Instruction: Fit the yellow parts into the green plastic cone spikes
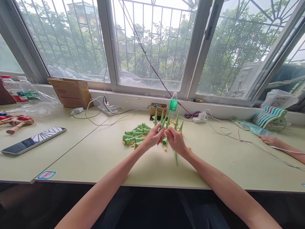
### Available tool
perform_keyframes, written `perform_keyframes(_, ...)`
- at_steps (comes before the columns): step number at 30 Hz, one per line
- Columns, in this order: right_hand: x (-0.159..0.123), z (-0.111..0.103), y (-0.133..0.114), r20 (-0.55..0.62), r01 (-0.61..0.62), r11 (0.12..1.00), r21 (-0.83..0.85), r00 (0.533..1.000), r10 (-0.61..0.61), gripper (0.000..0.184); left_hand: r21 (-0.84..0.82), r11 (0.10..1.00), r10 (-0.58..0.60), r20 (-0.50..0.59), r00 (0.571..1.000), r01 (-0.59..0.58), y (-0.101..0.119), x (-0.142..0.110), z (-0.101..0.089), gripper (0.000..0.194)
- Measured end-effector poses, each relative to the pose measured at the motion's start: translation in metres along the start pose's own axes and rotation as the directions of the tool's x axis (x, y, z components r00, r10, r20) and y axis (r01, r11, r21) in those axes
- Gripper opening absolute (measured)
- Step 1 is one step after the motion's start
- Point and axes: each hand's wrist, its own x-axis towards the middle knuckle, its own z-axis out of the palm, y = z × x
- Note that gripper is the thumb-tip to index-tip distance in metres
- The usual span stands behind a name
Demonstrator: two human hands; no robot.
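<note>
My left hand is closed around a green plastic spike, whose tapered end points up past the fingers. Close beside it, my right hand is pinched; its fingertips meet the left hand's, and whatever they grip is hidden. Behind both hands several green spikes stand upright with small yellow parts on them. To the left lies a pile of green tubes with yellow pieces among them. Another green tip shows below my right wrist, slightly blurred.
A small cardboard box and a green-labelled bottle stand behind the spikes. White cables run across the table. On the left are a phone and a larger carton. Another person's hand rests at right near hangers.
</note>
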Motion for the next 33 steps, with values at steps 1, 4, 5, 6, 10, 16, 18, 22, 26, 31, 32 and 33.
perform_keyframes(1, 0.0000, 0.0000, 0.0002, 0.000, -0.004, 1.000, -0.004, 1.000, 0.004, 0.032, 0.006, 1.000, 0.004, -0.003, 1.000, -0.003, -0.0008, 0.0002, -0.0002, 0.039)
perform_keyframes(4, -0.0004, 0.0001, 0.0015, -0.003, -0.019, 1.000, -0.020, 1.000, 0.019, 0.034, 0.021, 1.000, 0.017, -0.006, 1.000, -0.016, -0.0030, 0.0007, -0.0008, 0.038)
perform_keyframes(5, -0.0006, 0.0003, 0.0022, -0.006, -0.022, 0.999, -0.024, 1.000, 0.022, 0.034, 0.026, 0.999, 0.020, -0.003, 1.000, -0.020, -0.0035, 0.0008, -0.0009, 0.038)
perform_keyframes(6, -0.0008, 0.0004, 0.0030, -0.007, -0.025, 0.999, -0.027, 1.000, 0.025, 0.035, 0.031, 0.999, 0.023, 0.000, 1.000, -0.023, -0.0037, 0.0009, -0.0010, 0.037)
perform_keyframes(10, -0.0011, 0.0016, 0.0059, -0.009, -0.024, 0.999, -0.031, 1.000, 0.024, 0.037, 0.046, 0.999, 0.028, 0.016, 0.999, -0.029, -0.0025, 0.0005, -0.0010, 0.036)
perform_keyframes(16, -0.0003, 0.0023, 0.0046, -0.031, -0.031, 0.999, -0.044, 0.999, 0.029, 0.041, 0.055, 0.998, 0.037, 0.022, 0.999, -0.039, -0.0020, 0.0005, -0.0014, 0.037)
perform_keyframes(18, 0.0000, 0.0020, 0.0035, -0.036, -0.029, 0.999, -0.044, 0.999, 0.028, 0.041, 0.055, 0.998, 0.038, 0.025, 0.999, -0.040, -0.0031, 0.0009, -0.0017, 0.037)
perform_keyframes(22, 0.0003, 0.0019, 0.0027, -0.038, -0.039, 0.999, -0.037, 0.999, 0.037, 0.043, 0.059, 0.998, 0.016, 0.011, 1.000, -0.016, -0.0045, 0.0011, -0.0016, 0.037)
perform_keyframes(26, 0.0006, 0.0023, 0.0025, -0.035, -0.051, 0.998, -0.031, 0.998, 0.050, 0.045, 0.060, 0.998, 0.022, 0.015, 1.000, -0.023, -0.0040, 0.0008, -0.0013, 0.037)
perform_keyframes(31, 0.0014, 0.0021, 0.0012, -0.030, -0.065, 0.998, -0.020, 0.997, 0.064, 0.047, 0.079, 0.996, 0.026, 0.012, 1.000, -0.027, -0.0050, 0.0008, -0.0009, 0.037)
perform_keyframes(32, 0.0015, 0.0019, 0.0008, -0.029, -0.067, 0.998, -0.017, 0.997, 0.066, 0.047, 0.088, 0.996, 0.027, 0.011, 1.000, -0.028, -0.0057, 0.0009, -0.0008, 0.037)
perform_keyframes(33, 0.0015, 0.0017, 0.0004, -0.027, -0.068, 0.998, -0.014, 0.997, 0.068, 0.047, 0.098, 0.995, 0.027, 0.010, 1.000, -0.028, -0.0066, 0.0009, -0.0006, 0.037)
